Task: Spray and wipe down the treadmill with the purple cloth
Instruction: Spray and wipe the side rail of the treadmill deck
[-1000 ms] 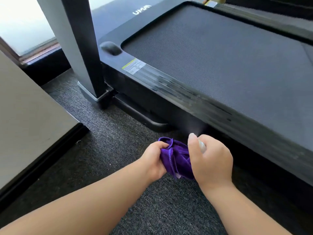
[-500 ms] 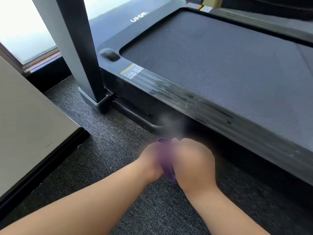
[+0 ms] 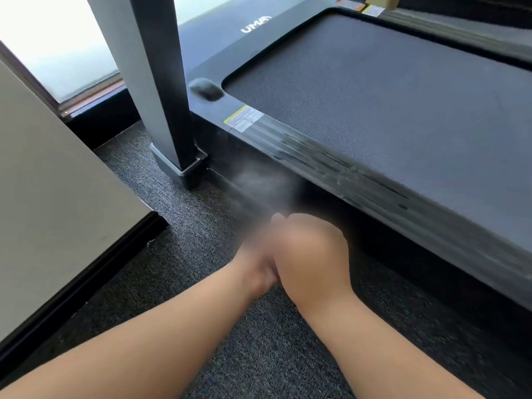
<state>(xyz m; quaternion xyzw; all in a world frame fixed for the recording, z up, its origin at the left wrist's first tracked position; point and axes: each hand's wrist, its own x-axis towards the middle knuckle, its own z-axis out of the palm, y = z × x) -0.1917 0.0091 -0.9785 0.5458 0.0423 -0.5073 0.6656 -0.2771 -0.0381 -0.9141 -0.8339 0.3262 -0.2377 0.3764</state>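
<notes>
Mist at the treadmill's (image 3: pixel 374 110) near side rail (image 3: pixel 331 159).
Your right hand (image 3: pixel 311 254) is fisted, fingers curled on something hidden; your left hand (image 3: pixel 256 263) is tucked behind it, grip unreadable. Purple cloth not visible. Open carpet (image 3: pixel 178 249) lies left of both.

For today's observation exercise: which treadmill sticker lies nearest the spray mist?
The yellow-edged white sticker on the near rail, beside the upright post; the other two sit across the belt.

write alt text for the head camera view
Two hands, the right hand in front of the left hand, are held together low beside a black treadmill, with a puff of spray mist drifting toward its side rail. Grey carpet lies below.
</notes>
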